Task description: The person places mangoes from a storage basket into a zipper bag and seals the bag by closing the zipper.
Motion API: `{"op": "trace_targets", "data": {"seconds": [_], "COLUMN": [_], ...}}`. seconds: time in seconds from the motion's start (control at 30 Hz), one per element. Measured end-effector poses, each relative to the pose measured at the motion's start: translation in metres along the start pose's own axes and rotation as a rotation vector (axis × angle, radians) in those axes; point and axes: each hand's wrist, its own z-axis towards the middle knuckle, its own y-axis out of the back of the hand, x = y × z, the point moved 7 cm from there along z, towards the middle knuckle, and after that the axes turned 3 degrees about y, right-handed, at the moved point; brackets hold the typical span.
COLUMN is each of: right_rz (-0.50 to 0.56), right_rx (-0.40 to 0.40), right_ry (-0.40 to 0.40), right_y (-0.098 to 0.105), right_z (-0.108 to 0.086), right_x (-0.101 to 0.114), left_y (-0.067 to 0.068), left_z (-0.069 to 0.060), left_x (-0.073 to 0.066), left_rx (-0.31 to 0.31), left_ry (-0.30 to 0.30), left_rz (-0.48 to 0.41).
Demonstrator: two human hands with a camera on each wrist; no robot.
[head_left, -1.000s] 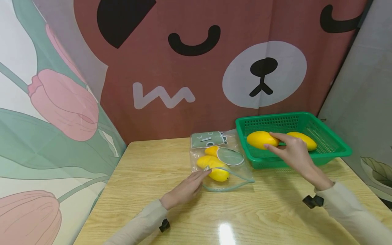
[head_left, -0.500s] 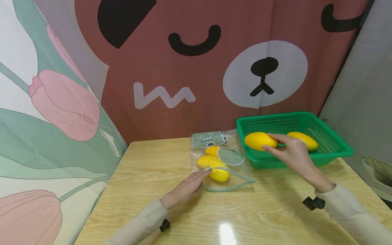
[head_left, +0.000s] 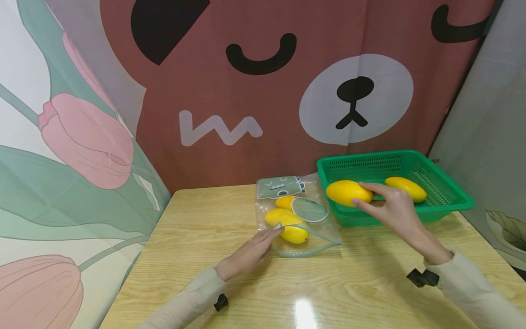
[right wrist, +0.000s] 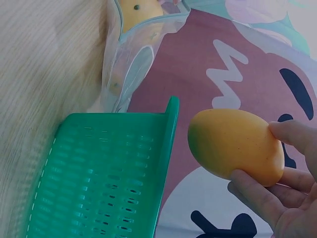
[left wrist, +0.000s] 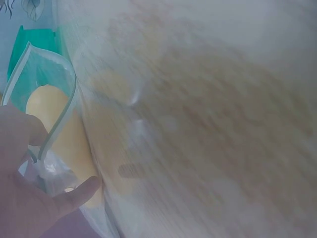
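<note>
Evidently, the left hand is pinching a clear plastic bag (perhaps so it gapes), while the right hand, fingers bent, is gripping a yellow oval mango near a green plastic basket.

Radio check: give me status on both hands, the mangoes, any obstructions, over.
Right hand pinching mango, raised by green basket. Left hand holding clear zip bag at its open mouth, two mangoes inside. Basket rim near held mango, possible snag.
</note>
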Motion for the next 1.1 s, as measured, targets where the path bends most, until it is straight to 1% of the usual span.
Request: {"op": "trace_targets", "data": {"seconds": [0.23,0.37,0.7,0.83,1.1], "right_rz": [0.003,0.014,0.079,0.093,0.107], "right_rx": [-0.003,0.015,0.059,0.071,0.100], "right_ry": [0.005,0.009,-0.014,-0.018,-0.028], "right_y": [0.000,-0.002,-0.006,-0.006,-0.009], "right_z": [-0.003,-0.004,-0.007,-0.008,-0.012], "right_x": [0.004,0.007,0.018,0.022,0.027], "left_y": [-0.001,-0.001,-0.002,-0.001,-0.001], "left_z": [0.000,0.000,0.000,0.000,0.001], "left_x": [0.000,0.001,0.002,0.001,0.001], "left_rx": [0.004,0.009,0.008,0.004,0.011], "left_ry": [0.006,0.012,0.013,0.004,0.011], "left_rz": [0.005,0.008,0.012,0.013,0.008]}}
